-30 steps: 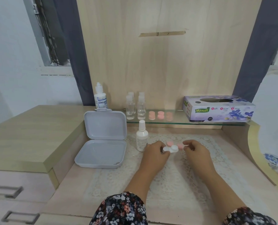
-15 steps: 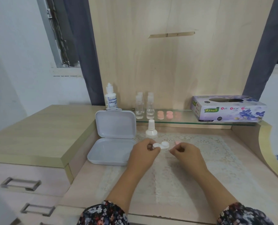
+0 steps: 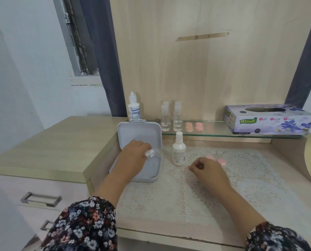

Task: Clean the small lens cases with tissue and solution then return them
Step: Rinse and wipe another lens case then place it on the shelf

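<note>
My left hand [image 3: 133, 156] holds a small white lens case [image 3: 149, 153] over the open grey plastic box [image 3: 152, 176]. The case is blurred. My right hand [image 3: 206, 169] rests on the lace mat with its fingers curled; I cannot see anything in it. Two pink caps [image 3: 221, 161] lie on the mat just beyond the right hand. A white solution bottle [image 3: 178, 151] stands between my hands.
On the glass shelf [image 3: 214, 135] at the back stand a tissue box [image 3: 269, 119], two clear bottles [image 3: 171, 115], several pink caps [image 3: 193, 126] and a labelled solution bottle [image 3: 134, 107]. A raised wooden counter [image 3: 51, 147] with drawers is at the left.
My left hand has carried the white lens case leftwards from the mat to over the grey box. My right hand has stayed near the pink caps. The camera has shifted.
</note>
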`<action>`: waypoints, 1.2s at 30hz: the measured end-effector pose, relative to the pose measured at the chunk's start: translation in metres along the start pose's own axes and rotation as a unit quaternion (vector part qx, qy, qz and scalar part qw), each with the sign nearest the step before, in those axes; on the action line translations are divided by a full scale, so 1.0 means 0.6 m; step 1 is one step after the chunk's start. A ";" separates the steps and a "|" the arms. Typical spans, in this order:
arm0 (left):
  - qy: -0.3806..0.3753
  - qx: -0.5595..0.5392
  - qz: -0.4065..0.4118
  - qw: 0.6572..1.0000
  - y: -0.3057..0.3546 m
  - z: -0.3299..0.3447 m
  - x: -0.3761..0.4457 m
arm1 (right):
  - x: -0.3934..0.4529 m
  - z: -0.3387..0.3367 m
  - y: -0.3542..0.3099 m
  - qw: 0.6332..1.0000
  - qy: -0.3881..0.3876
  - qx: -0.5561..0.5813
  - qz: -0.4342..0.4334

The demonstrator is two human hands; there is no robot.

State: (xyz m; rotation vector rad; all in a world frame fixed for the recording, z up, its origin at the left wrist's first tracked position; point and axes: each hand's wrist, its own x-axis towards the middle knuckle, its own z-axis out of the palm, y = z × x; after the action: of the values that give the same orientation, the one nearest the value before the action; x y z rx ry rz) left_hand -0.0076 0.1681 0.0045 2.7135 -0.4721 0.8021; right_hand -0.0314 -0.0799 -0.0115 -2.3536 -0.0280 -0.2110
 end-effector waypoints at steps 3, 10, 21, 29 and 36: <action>-0.001 0.051 0.046 0.998 -0.014 0.004 -0.001 | -0.002 -0.003 0.006 1.000 0.009 0.010 -0.002; 0.010 0.066 0.058 0.996 -0.023 0.008 0.000 | -0.003 -0.014 0.026 0.999 0.028 0.030 0.006; 0.028 -0.258 -0.176 0.950 0.070 0.025 -0.017 | -0.001 -0.059 0.081 0.995 0.083 0.042 0.039; -0.072 -0.352 -0.193 0.913 0.211 0.106 0.002 | 0.005 -0.059 0.110 0.991 0.099 0.038 0.078; -0.088 -0.285 -0.177 0.938 0.239 0.153 0.013 | 0.000 -0.056 0.113 0.992 0.104 0.027 0.071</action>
State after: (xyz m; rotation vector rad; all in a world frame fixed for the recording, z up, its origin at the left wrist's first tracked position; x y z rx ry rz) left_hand -0.0124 0.0043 -0.0422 2.2299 -0.1939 0.2667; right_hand -0.0306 -0.1517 -0.0357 -2.2567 0.2316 -0.3802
